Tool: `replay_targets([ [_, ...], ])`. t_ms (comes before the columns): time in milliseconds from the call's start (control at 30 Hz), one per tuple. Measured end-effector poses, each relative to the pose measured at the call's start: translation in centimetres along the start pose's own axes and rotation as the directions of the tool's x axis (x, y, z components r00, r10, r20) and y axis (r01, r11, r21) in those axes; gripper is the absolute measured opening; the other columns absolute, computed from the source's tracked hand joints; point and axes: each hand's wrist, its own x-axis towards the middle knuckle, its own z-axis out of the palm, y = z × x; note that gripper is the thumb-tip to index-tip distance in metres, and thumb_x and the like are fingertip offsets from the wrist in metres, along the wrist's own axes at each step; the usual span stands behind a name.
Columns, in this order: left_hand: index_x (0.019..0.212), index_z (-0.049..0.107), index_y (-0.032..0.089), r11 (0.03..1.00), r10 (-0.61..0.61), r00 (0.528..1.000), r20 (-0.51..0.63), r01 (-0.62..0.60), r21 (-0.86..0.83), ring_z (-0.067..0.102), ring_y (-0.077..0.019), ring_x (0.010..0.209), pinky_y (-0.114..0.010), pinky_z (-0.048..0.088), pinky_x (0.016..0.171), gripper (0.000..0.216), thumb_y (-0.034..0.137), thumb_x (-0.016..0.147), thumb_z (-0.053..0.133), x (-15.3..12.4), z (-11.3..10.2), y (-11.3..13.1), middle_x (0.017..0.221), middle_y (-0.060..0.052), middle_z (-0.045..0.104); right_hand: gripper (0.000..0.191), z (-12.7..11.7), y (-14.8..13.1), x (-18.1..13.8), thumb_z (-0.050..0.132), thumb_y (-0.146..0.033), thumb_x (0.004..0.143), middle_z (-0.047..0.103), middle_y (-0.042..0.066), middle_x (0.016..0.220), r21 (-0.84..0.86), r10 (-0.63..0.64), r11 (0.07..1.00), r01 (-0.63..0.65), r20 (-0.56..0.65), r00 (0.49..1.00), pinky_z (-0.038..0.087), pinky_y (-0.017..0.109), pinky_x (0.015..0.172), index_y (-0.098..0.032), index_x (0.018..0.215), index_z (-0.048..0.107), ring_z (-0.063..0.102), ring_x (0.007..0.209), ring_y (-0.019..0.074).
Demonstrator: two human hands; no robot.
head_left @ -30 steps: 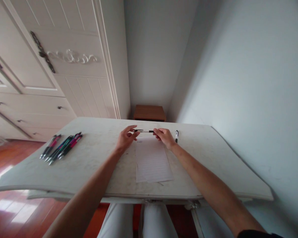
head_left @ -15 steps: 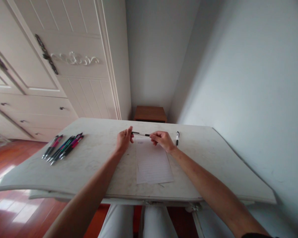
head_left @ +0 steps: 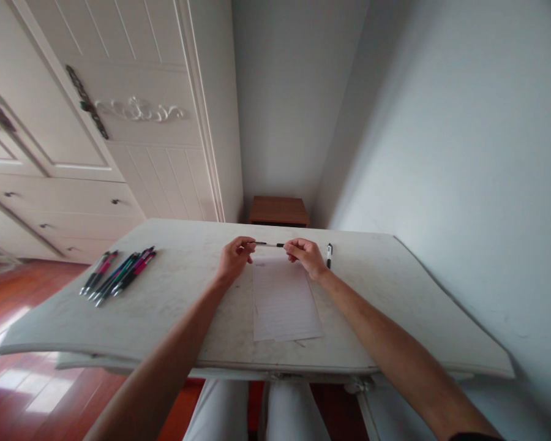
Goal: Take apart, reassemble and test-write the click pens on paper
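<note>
A thin black and white pen [head_left: 269,244] is held level above the far end of a lined sheet of paper [head_left: 282,300]. My left hand [head_left: 234,257] pinches its left end with closed fingers. My right hand [head_left: 305,254] grips its right end, fingers curled round it. Both hands hover over the white table [head_left: 188,318] near its far middle.
Several coloured pens [head_left: 117,275] lie in a row at the table's left. One black and white pen [head_left: 329,255] lies just right of my right hand. A white wardrobe [head_left: 96,122] stands to the left, a brown stool [head_left: 279,211] behind the table, a wall to the right.
Half a second ago the hands were closer together along the pen. They have since moved slightly apart and up, with the pen still between them.
</note>
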Motion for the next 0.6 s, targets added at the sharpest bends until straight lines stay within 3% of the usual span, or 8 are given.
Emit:
replay_targets([
  [133,0.053,0.05,0.019,0.994,0.062,0.998,0.008,-0.062,0.085,0.047,-0.0098,0.041,-0.023,0.039,0.047,0.055,0.058,0.091,0.043,-0.24,-0.31,0.03,0.044,0.0,0.05,0.037,0.07,-0.31,-0.16,0.079,-0.05,0.063,0.064,0.001,0.063,0.018,0.007,1.0,-0.007,0.023,1.0,0.046,0.026,0.054,-0.017,0.075,0.068,0.055,0.054,0.0114],
  [200,0.048,0.045,0.019,0.995,0.044,0.999,-0.008,-0.043,0.091,0.046,-0.0097,0.04,-0.023,0.038,0.046,0.062,0.059,0.094,0.035,-0.4,-0.48,0.12,0.041,0.0,0.047,0.037,0.09,-0.4,-0.2,0.079,-0.05,0.063,0.064,0.001,0.064,0.021,0.004,1.0,-0.005,0.029,1.0,0.046,0.026,0.055,-0.017,0.075,0.068,0.055,0.055,0.0114],
  [267,0.057,0.051,0.018,0.999,0.018,0.999,-0.038,-0.016,0.041,0.048,-0.0093,0.041,-0.022,0.038,0.045,0.058,0.062,0.092,0.038,-0.47,-0.57,0.24,0.049,0.0,0.052,0.037,0.03,-0.36,-0.18,0.079,-0.05,0.063,0.064,0.001,0.064,0.024,0.008,1.0,-0.009,0.025,1.0,0.046,0.026,0.055,-0.017,0.075,0.068,0.055,0.055,0.0115],
  [367,0.092,0.06,0.017,0.998,0.03,0.998,-0.055,-0.033,-0.046,0.057,-0.0088,0.048,-0.021,0.039,0.043,0.045,0.061,0.082,0.058,-0.32,-0.49,0.3,0.08,-0.002,0.065,0.037,-0.15,-0.11,-0.03,0.079,-0.05,0.062,0.063,0.001,0.064,0.037,0.021,0.999,-0.021,0.007,1.0,0.047,0.026,0.056,-0.017,0.075,0.068,0.055,0.055,0.0113],
  [433,0.108,0.06,0.018,0.997,0.041,0.999,-0.028,-0.043,-0.06,0.061,-0.0089,0.051,-0.02,0.039,0.043,0.049,0.056,0.077,0.066,-0.13,-0.34,0.16,0.096,-0.005,0.066,0.037,-0.24,0.09,0.07,0.08,-0.05,0.062,0.063,0.001,0.064,0.043,0.033,0.999,-0.033,0.005,0.999,0.047,0.027,0.056,-0.017,0.075,0.068,0.055,0.055,0.0112],
  [500,0.104,0.063,0.017,0.999,0.025,1.0,0.0,-0.025,-0.043,0.061,-0.0096,0.05,-0.021,0.039,0.042,0.045,0.053,0.076,0.066,0.05,-0.2,-0.08,0.093,-0.005,0.067,0.037,-0.27,0.23,0.11,0.079,-0.049,0.062,0.063,0.001,0.064,0.04,0.046,0.998,-0.046,0.008,0.999,0.046,0.027,0.056,-0.016,0.074,0.068,0.055,0.054,0.0112],
  [600,0.081,0.063,0.016,0.999,0.018,1.0,0.004,-0.018,0.029,0.057,-0.0105,0.046,-0.021,0.039,0.043,0.037,0.053,0.081,0.059,0.13,-0.17,-0.33,0.066,-0.001,0.063,0.036,-0.16,0.28,0.06,0.079,-0.049,0.062,0.063,0.001,0.063,0.032,0.058,0.998,-0.058,0.018,0.998,0.045,0.026,0.054,-0.016,0.073,0.068,0.054,0.054,0.0109],
])
